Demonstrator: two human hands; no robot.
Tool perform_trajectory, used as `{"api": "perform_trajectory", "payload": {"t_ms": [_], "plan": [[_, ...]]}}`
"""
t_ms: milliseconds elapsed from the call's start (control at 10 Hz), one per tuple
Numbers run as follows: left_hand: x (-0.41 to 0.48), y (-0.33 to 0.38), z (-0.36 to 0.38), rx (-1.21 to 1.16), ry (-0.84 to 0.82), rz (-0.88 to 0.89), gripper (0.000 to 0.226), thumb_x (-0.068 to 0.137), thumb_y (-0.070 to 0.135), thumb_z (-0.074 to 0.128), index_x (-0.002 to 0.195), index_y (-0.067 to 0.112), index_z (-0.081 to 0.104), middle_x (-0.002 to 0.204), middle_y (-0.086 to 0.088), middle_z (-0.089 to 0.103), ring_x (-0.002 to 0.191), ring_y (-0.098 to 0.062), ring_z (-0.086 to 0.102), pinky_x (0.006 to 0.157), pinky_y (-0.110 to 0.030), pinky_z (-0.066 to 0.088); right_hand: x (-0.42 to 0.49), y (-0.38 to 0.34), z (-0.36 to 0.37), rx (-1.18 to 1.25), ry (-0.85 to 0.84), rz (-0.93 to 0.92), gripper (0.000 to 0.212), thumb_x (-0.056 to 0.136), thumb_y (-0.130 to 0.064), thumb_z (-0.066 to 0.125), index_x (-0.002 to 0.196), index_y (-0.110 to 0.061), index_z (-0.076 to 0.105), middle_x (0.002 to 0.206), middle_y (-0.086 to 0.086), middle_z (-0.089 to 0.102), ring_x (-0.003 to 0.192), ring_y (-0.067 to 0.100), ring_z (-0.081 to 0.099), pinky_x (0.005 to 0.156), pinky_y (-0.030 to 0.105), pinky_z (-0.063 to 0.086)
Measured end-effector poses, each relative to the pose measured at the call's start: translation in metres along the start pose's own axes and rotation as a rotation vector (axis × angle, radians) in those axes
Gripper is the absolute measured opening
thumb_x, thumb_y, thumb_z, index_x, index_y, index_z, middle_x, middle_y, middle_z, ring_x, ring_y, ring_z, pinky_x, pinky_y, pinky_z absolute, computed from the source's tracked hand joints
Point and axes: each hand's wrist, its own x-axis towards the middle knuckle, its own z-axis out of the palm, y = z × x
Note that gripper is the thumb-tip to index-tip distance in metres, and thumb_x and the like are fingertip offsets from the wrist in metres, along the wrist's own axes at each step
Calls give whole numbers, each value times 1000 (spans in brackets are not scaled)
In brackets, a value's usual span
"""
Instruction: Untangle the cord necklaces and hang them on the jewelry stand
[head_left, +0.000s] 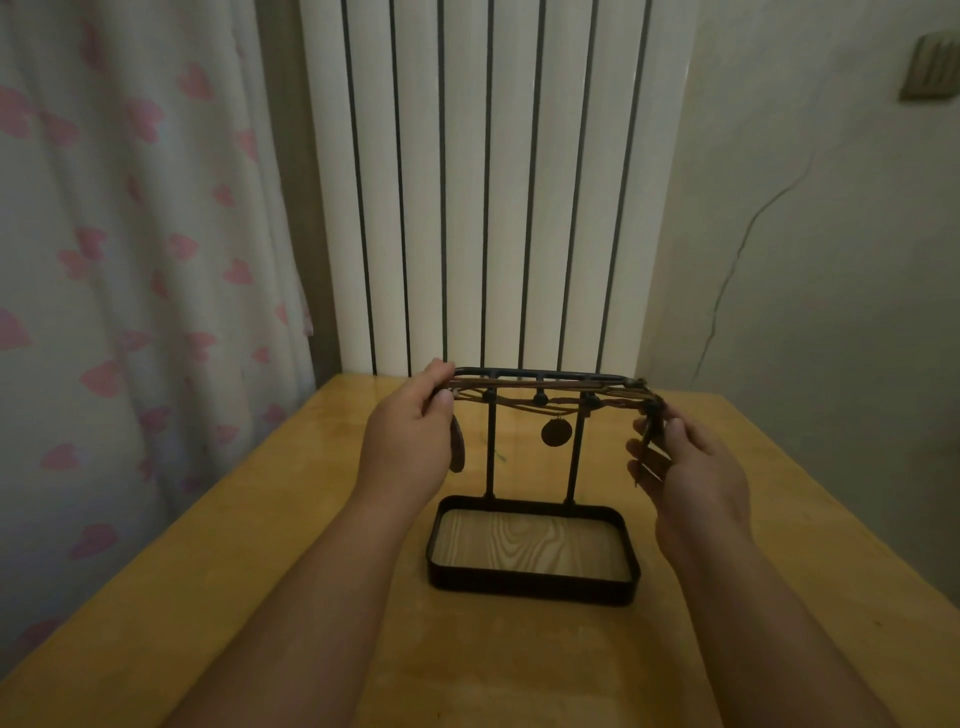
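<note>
Fingers (439, 370) of left hand (410, 441) pinch brown cord necklaces (540, 387) at 9 o'clock of black metal jewelry stand (535, 584); right hand (691, 467) grips them at 3 o'clock; round dark pendant (556, 432) hangs between.

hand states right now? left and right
Left hand: pinches the brown cord necklaces at the left end of the black metal jewelry stand.
Right hand: fingers curled round the same cords' other end.
</note>
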Motion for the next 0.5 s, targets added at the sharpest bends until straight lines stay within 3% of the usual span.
{"api": "perform_trajectory", "payload": {"t_ms": [100, 200, 300, 400, 500], "plan": [[-6, -2, 0, -81, -39, 7, 43, 103, 13, 44, 143, 27, 47, 152, 9, 40, 141, -11, 33, 104, -23, 30, 1, 4, -3, 1, 8, 36, 26, 104, -20, 42, 114, -24, 66, 104, -1, 70, 98, 17, 67, 89, 40, 55], [-11, -7, 0, -95, -48, 31, 47, 102, 14, 45, 146, 32, 41, 153, 13, 36, 137, 0, 28, 107, -21, 27, 2, 11, -5, 9, 29, 80, 23, 103, -18, 44, 105, -25, 67, 104, 0, 69, 99, 17, 66, 91, 40, 54], [-15, -14, 1, -69, 25, 76, 46, 100, 15, 50, 142, 34, 45, 153, 14, 33, 138, -3, 28, 110, -25, 27, 0, 19, -5, 47, 43, 130, 22, 103, -20, 46, 92, -26, 63, 103, 1, 70, 98, 17, 68, 91, 39, 55], [-22, -18, 1, -41, 99, 160, 38, 97, 14, 55, 126, 38, 55, 141, 18, 41, 134, -4, 36, 110, -30, 34, -3, 28, -5, 131, 46, 210, 20, 103, -17, 46, 111, -13, 64, 104, 5, 70, 98, 18, 68, 91, 38, 55], [-28, -17, 2, -7, 149, 176, 32, 93, 10, 59, 111, 37, 60, 123, 17, 48, 118, -2, 48, 98, -25, 45, -7, 33, -5, 179, 24, 282, 30, 102, -9, 45, 129, -1, 55, 114, 13, 67, 101, 23, 66, 91, 36, 53]]}}
